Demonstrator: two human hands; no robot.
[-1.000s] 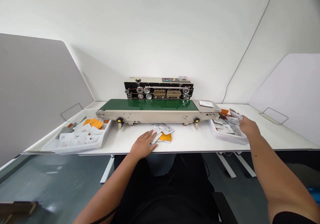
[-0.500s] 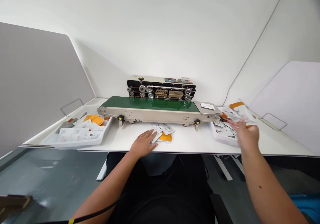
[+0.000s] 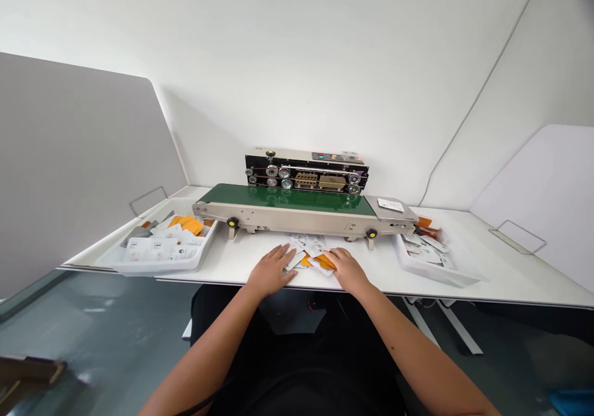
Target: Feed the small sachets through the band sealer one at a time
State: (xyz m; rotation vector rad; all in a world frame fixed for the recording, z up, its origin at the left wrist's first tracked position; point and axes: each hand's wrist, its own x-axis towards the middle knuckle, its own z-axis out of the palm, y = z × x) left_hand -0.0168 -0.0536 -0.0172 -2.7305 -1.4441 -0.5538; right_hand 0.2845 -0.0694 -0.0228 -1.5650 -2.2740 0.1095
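A small heap of flat sachets [image 3: 297, 259], white with print and some orange, lies on the white table in front of the band sealer [image 3: 288, 215]. My left hand [image 3: 269, 272] rests flat at the heap's left side, fingers apart, fingertips touching the edge sachets. At the right side, my right hand [image 3: 349, 271] has its fingers closed over orange and white packets [image 3: 326, 261]; part of them is hidden beneath the fingers. One white sachet [image 3: 390, 205] lies on the metal plate at the sealer's right end.
At left stands a white bin [image 3: 204, 252] of white, grey and orange sachets. Another translucent bin [image 3: 457, 275] with sachets is at right, partly under the sealer's end. Grey partitions [image 3: 83, 156] flank the table, and a wall rises behind the sealer.
My right hand has moved left from above the right bin to the heap, bringing white and orange packets along. My left hand has stayed at the heap. The view has shifted slightly.
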